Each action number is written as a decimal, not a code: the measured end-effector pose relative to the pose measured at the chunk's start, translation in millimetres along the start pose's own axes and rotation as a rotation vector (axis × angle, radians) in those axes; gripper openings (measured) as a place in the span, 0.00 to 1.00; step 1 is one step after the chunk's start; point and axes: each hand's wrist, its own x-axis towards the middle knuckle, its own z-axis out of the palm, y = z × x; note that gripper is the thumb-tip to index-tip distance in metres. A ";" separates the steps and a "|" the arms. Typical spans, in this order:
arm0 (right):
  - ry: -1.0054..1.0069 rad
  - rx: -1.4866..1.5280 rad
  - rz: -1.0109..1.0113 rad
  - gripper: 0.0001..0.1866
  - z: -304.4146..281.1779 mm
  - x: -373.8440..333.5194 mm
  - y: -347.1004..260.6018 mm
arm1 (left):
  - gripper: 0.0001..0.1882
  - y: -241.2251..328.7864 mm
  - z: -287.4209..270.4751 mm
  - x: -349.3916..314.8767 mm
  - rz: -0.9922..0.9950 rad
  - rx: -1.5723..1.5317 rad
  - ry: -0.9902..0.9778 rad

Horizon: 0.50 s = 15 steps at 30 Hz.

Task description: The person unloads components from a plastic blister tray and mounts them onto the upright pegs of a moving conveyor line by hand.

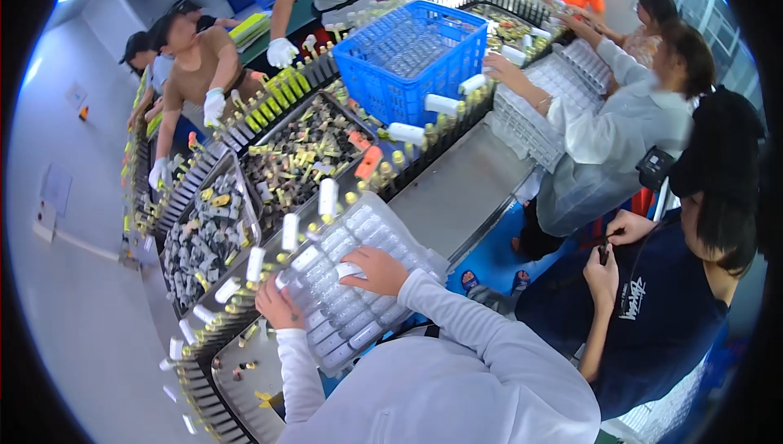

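Note:
My right hand [378, 271] is over a clear plastic compartment tray [371, 224], its fingers closed on a small white cylindrical piece [351, 270]. At the tray's left edge, beside the row of upright holders, my left hand [279, 305] has its fingers curled round another white piece [283, 279], partly hidden by them. White pieces lie in several of the tray's near compartments [334, 342]. Along the line of holders, more white cylinders [289, 232] stand on or lean over yellow-green tips [351, 197].
Beyond the holders are metal trays of grey parts [204, 240] and mixed dark and yellow parts [302, 150]. A blue crate [408, 61] holds clear trays. A metal ledge [465, 183] runs to the right. Co-workers stand around; one in dark clothing [644, 297] is close on my right.

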 end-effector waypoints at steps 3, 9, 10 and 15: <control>0.006 0.013 -0.024 0.22 -2.6 0.6 -1.1 | 0.22 23.1 -20.1 1.5 0.059 -0.056 0.031; -0.014 -0.018 -0.007 0.21 -1.7 5.3 -6.5 | 0.20 87.7 -27.8 25.2 -0.199 -0.724 -0.105; -0.031 -0.019 -0.026 0.21 -1.2 6.0 -4.3 | 0.19 107.0 -28.4 39.4 -0.254 -0.841 -0.176; -0.001 -0.025 -0.019 0.22 3.7 1.2 -1.5 | 0.20 130.9 14.0 87.2 -0.219 -0.868 -0.287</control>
